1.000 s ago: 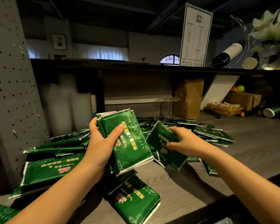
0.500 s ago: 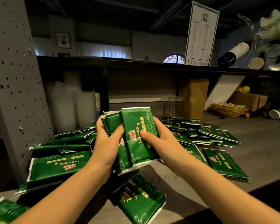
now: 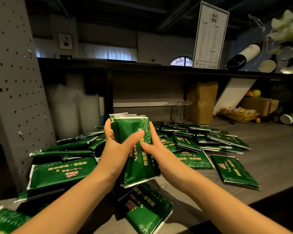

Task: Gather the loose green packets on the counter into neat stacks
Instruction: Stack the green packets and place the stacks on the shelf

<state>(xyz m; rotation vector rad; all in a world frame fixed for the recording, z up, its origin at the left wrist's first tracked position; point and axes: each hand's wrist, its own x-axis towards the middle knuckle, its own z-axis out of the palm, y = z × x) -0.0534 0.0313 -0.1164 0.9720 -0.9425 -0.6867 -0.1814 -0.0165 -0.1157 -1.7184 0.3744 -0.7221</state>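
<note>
L hand (image 3: 115, 149) & R hand (image 3: 157, 150) both grip a held stack (image 3: 135, 166) of green packets, roughly upright, above the near-mid bench (image 3: 269, 149). L thumb lies across the front, R thumb on the front too, fingers curled round the side edges. Loose packets (image 3: 189, 141) are scattered on the bench left, right & far of the hands. One packet (image 3: 147, 211) lies flat just near of the stack.

We hold an upright stack of glossy green foil packets (image 3: 135, 149) between our left hand (image 3: 116, 147) and right hand (image 3: 156, 149), thumbs pressed on its front. Loose green packets (image 3: 201, 141) lie scattered over the grey wood-grain counter (image 3: 269, 149) around it.
</note>
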